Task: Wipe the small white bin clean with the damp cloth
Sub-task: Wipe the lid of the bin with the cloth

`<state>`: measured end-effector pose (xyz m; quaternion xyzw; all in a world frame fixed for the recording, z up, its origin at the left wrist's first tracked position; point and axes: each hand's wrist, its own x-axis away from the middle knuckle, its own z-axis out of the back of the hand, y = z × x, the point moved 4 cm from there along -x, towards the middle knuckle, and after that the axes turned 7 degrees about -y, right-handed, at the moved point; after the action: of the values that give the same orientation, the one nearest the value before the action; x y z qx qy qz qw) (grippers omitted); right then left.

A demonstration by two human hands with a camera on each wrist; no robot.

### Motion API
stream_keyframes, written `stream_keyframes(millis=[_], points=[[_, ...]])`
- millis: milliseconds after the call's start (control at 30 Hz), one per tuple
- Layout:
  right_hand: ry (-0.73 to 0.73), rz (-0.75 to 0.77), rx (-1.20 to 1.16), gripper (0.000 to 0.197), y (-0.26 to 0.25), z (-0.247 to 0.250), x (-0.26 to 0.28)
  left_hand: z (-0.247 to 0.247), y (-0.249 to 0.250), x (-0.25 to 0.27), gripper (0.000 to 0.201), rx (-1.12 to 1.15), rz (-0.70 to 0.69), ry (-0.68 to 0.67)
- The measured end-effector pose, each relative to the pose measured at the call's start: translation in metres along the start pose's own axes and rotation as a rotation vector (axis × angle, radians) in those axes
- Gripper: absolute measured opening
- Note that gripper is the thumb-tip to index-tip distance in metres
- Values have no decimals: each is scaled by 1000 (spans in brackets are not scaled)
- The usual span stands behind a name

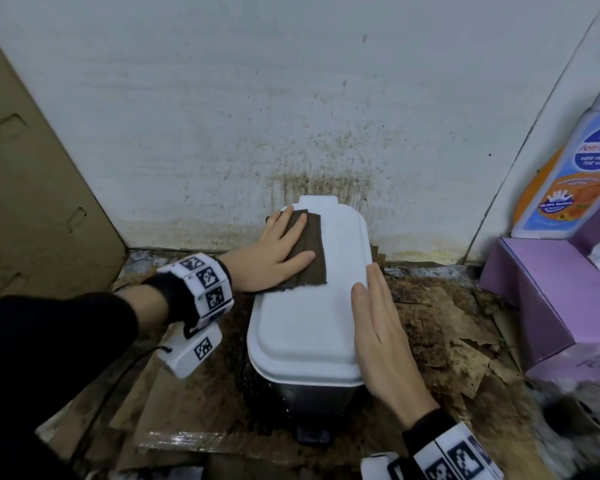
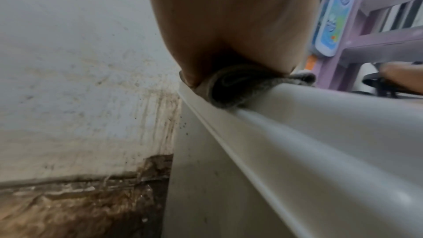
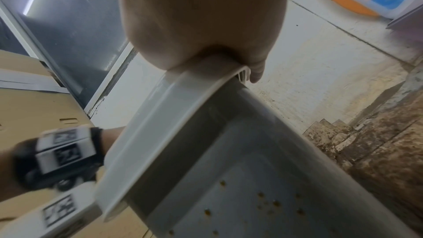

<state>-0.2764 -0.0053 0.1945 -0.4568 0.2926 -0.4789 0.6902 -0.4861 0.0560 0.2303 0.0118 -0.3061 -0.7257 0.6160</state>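
- Small white bin (image 1: 302, 327) standing on stained cardboard flooring (image 1: 440, 327), back edge against the spattered wall (image 1: 291, 116), lid closed.
- Folded brown cloth (image 1: 310, 254) lying flat on the bin lid, at the far-left part of it, near the wall.
- Left hand (image 1: 274, 261) pressed palm-down on the cloth, fingers straight and slightly spread, thumb across the cloth's near half; heel of the hand off the bin's left edge.
- From the left wrist view, cloth (image 2: 238, 86) bunched under the palm (image 2: 228, 24) at the lid rim (image 2: 297, 142).
- Right hand (image 1: 385, 344) laid along the bin's right edge, fingers straight and close together, flat against the lid, holding nothing.
- From the right wrist view, right hand (image 3: 201, 17) resting on the lid's edge (image 3: 174, 115), 1 fingertip (image 3: 257, 73) reaching past the rim; rusty specks on the bin side below.
- Purple box (image 1: 548, 292) right of the bin, well apart, with a wash bottle (image 1: 575, 174) above it.
- Cardboard panel (image 1: 32, 202) left of the bin, leaning by the wall.
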Motion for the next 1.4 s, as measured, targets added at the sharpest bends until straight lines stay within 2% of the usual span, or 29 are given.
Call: stream_keyframes(millis=[167,400,700,1000,1233,1400], points=[[-7,-5,-11,80,1,0,-1,16,-7,-26,83,-45,49,24],[-6,-10,-7,75,3,-1,-1,9,-5,-23,82,7,32,95],[-1,-11,2,74,2,0,0,-31,14,40,80,132,-45,108],[12,-6,5,75,-1,0,2,-75,29,93,80,113,-108,217],[23,6,9,74,0,-1,1,-74,30,88,80,80,-104,255],[20,9,8,77,3,-2,0,-52,17,60,77,111,-74,152]])
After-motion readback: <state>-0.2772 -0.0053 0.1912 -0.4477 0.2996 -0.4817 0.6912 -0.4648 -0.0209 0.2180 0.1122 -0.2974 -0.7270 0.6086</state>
